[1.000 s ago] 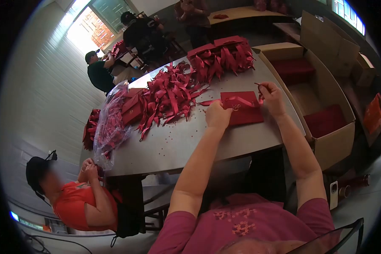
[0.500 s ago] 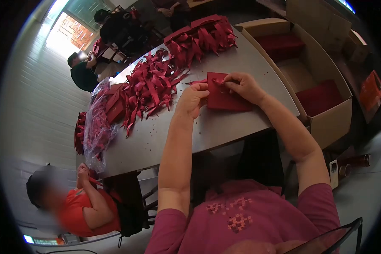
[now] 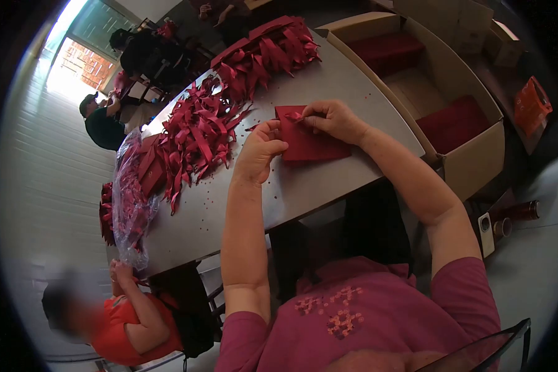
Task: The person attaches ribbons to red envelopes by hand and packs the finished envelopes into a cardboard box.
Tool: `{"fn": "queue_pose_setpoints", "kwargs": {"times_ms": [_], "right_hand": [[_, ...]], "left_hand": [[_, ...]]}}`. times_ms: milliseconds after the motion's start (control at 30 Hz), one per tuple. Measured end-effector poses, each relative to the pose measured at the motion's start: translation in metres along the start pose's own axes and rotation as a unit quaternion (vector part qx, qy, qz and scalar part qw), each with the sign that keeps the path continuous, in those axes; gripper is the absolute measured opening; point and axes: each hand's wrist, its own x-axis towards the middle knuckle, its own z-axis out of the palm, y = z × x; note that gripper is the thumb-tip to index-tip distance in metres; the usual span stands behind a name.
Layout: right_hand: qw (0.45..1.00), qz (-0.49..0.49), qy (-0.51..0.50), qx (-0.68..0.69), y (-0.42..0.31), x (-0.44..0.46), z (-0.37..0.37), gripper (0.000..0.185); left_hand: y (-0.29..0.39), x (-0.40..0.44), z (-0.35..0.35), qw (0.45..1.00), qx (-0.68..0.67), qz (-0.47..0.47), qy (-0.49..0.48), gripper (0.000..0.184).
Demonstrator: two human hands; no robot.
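A dark red envelope-like pouch (image 3: 313, 144) lies on the metal table (image 3: 242, 199) in front of me. My left hand (image 3: 260, 150) is closed at its left edge, thumb and fingers pinching there. Over its upper left part, my right hand (image 3: 333, 119) pinches a shiny red ribbon (image 3: 294, 116). The exact shape of the ribbon between the fingertips is too small to tell. Farther left lies a heap of loose red ribbons (image 3: 198, 127), and behind it a row of red pouches with ribbons (image 3: 266, 54).
A clear plastic bag (image 3: 130, 204) of red items lies on the table's left side. An open cardboard box (image 3: 474, 158) holding red stacks stands right. A co-worker in a red shirt (image 3: 136, 328) sits lower left; other people are at the back. A phone (image 3: 485, 235) is lower right.
My right hand has come from the pouch's right side to the ribbon at its upper left. My left hand has shifted to the left edge. The whole view has shifted.
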Motion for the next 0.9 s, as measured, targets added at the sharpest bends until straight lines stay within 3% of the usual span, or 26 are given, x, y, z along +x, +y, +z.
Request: {"fn": "queue_pose_setpoints", "kwargs": {"times_ms": [167, 233, 433, 567, 733, 900], "right_hand": [[1.0, 0.0, -0.012, 0.004, -0.004, 0.0, -0.001, 0.013], [1.0, -0.005, -0.01, 0.004, 0.0, 0.002, -0.001, 0.013], [1.0, -0.016, -0.007, -0.026, 0.001, 0.002, -0.001, 0.013], [0.999, -0.003, -0.022, -0.035, 0.001, 0.002, -0.001, 0.013], [0.999, -0.008, -0.018, -0.028, 0.001, 0.002, 0.0, 0.014], [1.0, -0.024, -0.01, -0.011, 0.002, 0.001, 0.002, 0.013]], "left_hand": [[-0.004, 0.0, -0.003, 1.0, 0.016, -0.001, -0.005, 0.052], [-0.007, 0.0, -0.003, 0.998, -0.046, 0.025, -0.043, 0.052], [-0.009, 0.0, 0.002, 0.996, -0.075, 0.037, -0.038, 0.048], [-0.005, -0.001, 0.001, 0.998, -0.037, 0.027, -0.042, 0.048], [-0.003, -0.004, 0.01, 0.998, 0.051, 0.048, -0.004, 0.047], [-0.019, 0.0, 0.008, 0.995, 0.031, 0.08, 0.041, 0.04]]}}
